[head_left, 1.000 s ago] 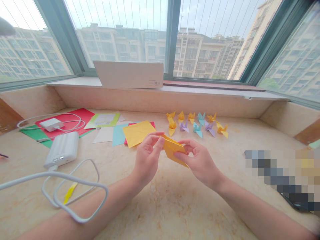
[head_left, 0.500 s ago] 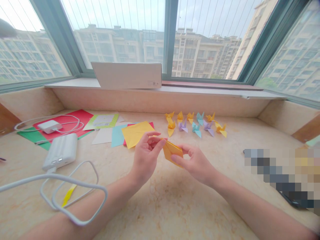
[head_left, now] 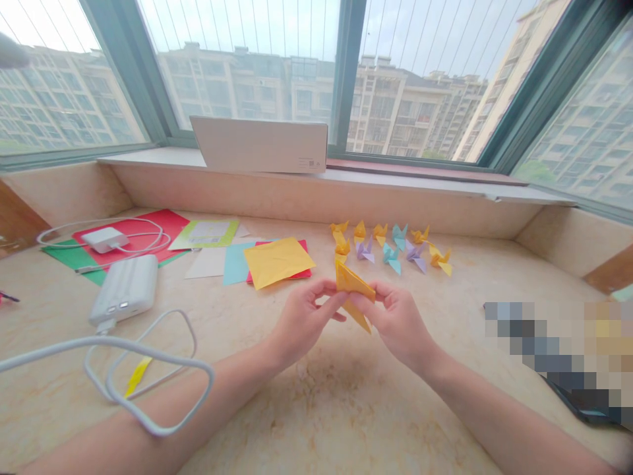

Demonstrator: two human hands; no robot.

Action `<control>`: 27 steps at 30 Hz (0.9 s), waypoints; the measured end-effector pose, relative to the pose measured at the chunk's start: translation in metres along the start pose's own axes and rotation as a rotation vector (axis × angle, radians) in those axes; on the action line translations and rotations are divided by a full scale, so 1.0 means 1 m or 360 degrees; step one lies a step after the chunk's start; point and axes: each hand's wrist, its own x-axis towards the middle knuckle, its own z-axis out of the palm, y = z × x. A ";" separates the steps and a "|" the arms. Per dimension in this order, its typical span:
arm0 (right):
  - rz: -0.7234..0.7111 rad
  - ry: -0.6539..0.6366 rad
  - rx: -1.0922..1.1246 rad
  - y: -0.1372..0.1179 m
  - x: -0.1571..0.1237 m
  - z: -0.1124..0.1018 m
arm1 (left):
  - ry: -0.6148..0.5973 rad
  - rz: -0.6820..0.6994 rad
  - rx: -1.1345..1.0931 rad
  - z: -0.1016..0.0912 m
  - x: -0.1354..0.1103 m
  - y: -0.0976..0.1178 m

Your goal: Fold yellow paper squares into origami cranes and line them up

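Observation:
A folded piece of yellow origami paper [head_left: 354, 282] is held above the table between both hands, with one point upward and another slanting down to the right. My left hand [head_left: 312, 310] pinches its left side, thumb in front. On its right side, my right hand [head_left: 395, 313] grips it with the thumb near the left thumb. Some fingers are hidden behind the paper. Beyond the hands stand several folded paper cranes in two rows, among them a yellow crane [head_left: 341, 247], a purple crane [head_left: 364, 251] and a blue crane [head_left: 392, 258].
Left of the hands lie a yellow sheet [head_left: 279, 262], a blue sheet [head_left: 236, 264] and a red sheet [head_left: 171, 224]. A white power bank [head_left: 126, 288] and looped white cable [head_left: 210, 389] are nearer me. A white box [head_left: 262, 145] stands on the sill; a blurred dark object [head_left: 583, 406] is right.
The folded paper has been turned, so one point now rises and another slants downward. My hands have come closer together, thumbs nearly meeting. The view has shifted slightly.

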 end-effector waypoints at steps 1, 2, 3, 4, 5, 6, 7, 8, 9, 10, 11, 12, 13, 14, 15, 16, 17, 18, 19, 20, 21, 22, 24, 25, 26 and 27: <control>-0.0079 0.0049 -0.0108 0.000 -0.001 0.000 | 0.0002 -0.0031 -0.0027 -0.001 0.001 0.000; -0.0158 0.0098 -0.0203 0.001 -0.001 0.001 | 0.0012 -0.0061 -0.0045 -0.002 0.001 0.001; -0.0233 0.0144 -0.0277 0.002 -0.002 0.001 | 0.0029 -0.0087 -0.0049 -0.003 0.002 0.002; -0.0301 0.0181 -0.0334 0.003 -0.003 0.001 | 0.0048 -0.0103 -0.0037 -0.003 0.002 0.002; -0.0364 0.0210 -0.0378 0.003 -0.003 0.001 | 0.0060 -0.0109 -0.0010 -0.003 0.003 0.003; -0.0418 0.0230 -0.0407 0.004 -0.002 0.001 | 0.0064 -0.0105 0.0028 -0.003 0.003 0.003; -0.0466 0.0246 -0.0424 0.005 -0.001 0.000 | 0.0063 -0.0093 0.0069 -0.003 0.002 0.003; -0.0505 0.0261 -0.0432 0.006 0.000 -0.001 | 0.0060 -0.0077 0.0107 -0.003 0.002 0.003; -0.0534 0.0272 -0.0436 0.006 0.001 -0.002 | 0.0056 -0.0062 0.0137 -0.002 0.002 0.003; -0.0549 0.0282 -0.0436 0.007 0.002 -0.003 | 0.0052 -0.0051 0.0157 -0.002 0.001 0.002; -0.0548 0.0283 -0.0429 0.007 0.004 -0.004 | 0.0052 -0.0042 0.0165 -0.002 0.001 0.002; -0.0525 0.0271 -0.0412 0.007 0.005 -0.004 | 0.0056 -0.0036 0.0166 -0.002 0.001 0.001; -0.0487 0.0253 -0.0384 0.007 0.005 -0.004 | 0.0061 -0.0033 0.0167 -0.002 0.001 0.000; -0.0437 0.0232 -0.0345 0.007 0.005 -0.005 | 0.0070 -0.0033 0.0170 -0.002 0.001 0.000; -0.0382 0.0210 -0.0304 0.007 0.005 -0.005 | 0.0083 -0.0034 0.0178 -0.003 0.001 -0.001; -0.0330 0.0190 -0.0267 0.007 0.005 -0.004 | 0.0100 -0.0035 0.0190 -0.003 0.002 -0.001; -0.0287 0.0174 -0.0236 0.007 0.005 -0.004 | 0.0118 -0.0033 0.0205 -0.003 0.002 -0.001; -0.0255 0.0164 -0.0208 0.007 0.004 -0.003 | 0.0138 -0.0030 0.0217 -0.003 0.002 -0.001; -0.0230 0.0153 -0.0177 0.007 0.004 -0.003 | 0.0159 -0.0024 0.0220 -0.004 0.002 -0.001; -0.0208 0.0143 -0.0134 0.007 0.004 -0.002 | 0.0176 -0.0017 0.0212 -0.004 0.002 -0.001; -0.0192 0.0138 -0.0078 0.007 0.004 -0.002 | 0.0188 -0.0010 0.0192 -0.003 0.002 -0.001; -0.0181 0.0135 -0.0009 0.007 0.004 -0.002 | 0.0192 -0.0004 0.0166 -0.003 0.002 -0.001; -0.0159 0.0133 0.0126 0.008 0.005 -0.002 | 0.0172 0.0007 0.0112 -0.003 0.002 -0.001; -0.0149 0.0133 0.0176 0.009 0.006 -0.002 | 0.0147 0.0017 0.0088 -0.002 0.002 -0.002; -0.0142 0.0132 0.0213 0.010 0.007 -0.002 | 0.0119 0.0029 0.0067 -0.002 0.002 -0.002; -0.0139 0.0129 0.0238 0.011 0.007 -0.003 | 0.0090 0.0042 0.0046 -0.001 0.002 -0.003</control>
